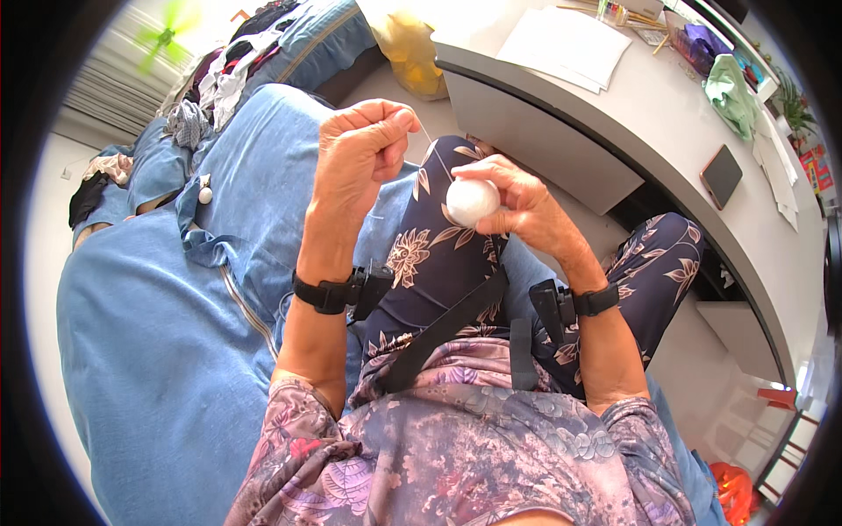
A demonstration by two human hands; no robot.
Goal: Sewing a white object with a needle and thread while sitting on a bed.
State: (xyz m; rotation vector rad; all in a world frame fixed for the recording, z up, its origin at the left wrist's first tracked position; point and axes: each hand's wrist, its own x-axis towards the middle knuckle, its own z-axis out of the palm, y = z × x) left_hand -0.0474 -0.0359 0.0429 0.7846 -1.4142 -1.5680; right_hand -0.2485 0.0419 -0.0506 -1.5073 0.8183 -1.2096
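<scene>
My right hand (pixel 519 200) holds a smooth white ball of thread (pixel 470 202) over my lap, fingers on top and thumb underneath. A thin white thread (pixel 443 164) runs up and to the left from the ball to my left hand (pixel 364 140). That hand is raised above my thigh, its thumb and forefinger pinched on the thread and the other fingers curled in. The stretch of thread between the hands looks straight. Around each wrist sits a black strap with a small black device, the left one (pixel 338 294) and the right one (pixel 574 304).
A blue cloth-covered sofa (pixel 167 351) extends to my left, with piled clothes (pixel 237 74) farther back. On the right curves a grey-white desk (pixel 667 114) bearing white paper sheets (pixel 566 46), a dark phone (pixel 722 176) and a green cloth (pixel 730 96). A yellow bag (pixel 410 57) stands beyond my knees.
</scene>
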